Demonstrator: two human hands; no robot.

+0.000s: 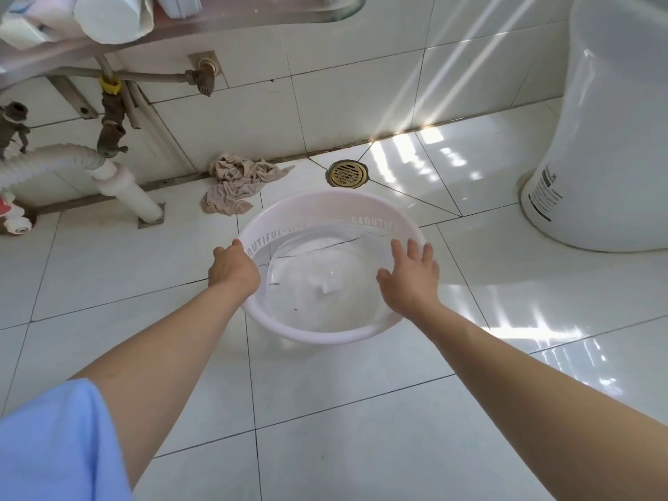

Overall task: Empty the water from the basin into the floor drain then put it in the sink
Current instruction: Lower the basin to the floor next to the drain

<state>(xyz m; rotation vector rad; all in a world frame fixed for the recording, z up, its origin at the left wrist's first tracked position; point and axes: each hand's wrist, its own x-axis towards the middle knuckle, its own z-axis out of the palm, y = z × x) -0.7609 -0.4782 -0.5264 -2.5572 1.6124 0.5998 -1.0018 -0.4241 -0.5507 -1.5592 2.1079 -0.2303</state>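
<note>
**Tiled bathroom floor: basin part-filled, pre-pour**

White floor tiles [325, 410] are recorded nearest. Upon them, a thin translucent basin [318, 334] of water: judged heavy, flexible, slippery when wet; opposite rims are advised as holds. Left hand [233, 271] is closed on the left rim; right hand [412, 278] is spread open at the right rim. Beyond: rag [238, 184], brass floor drain [347, 173].

Glossy white floor tiles [361, 410] meet a white tiled wall [343, 85]. Sunlight streaks cross both. A crumpled beige rag [238, 182] lies by exposed pipes [112, 121].
</note>
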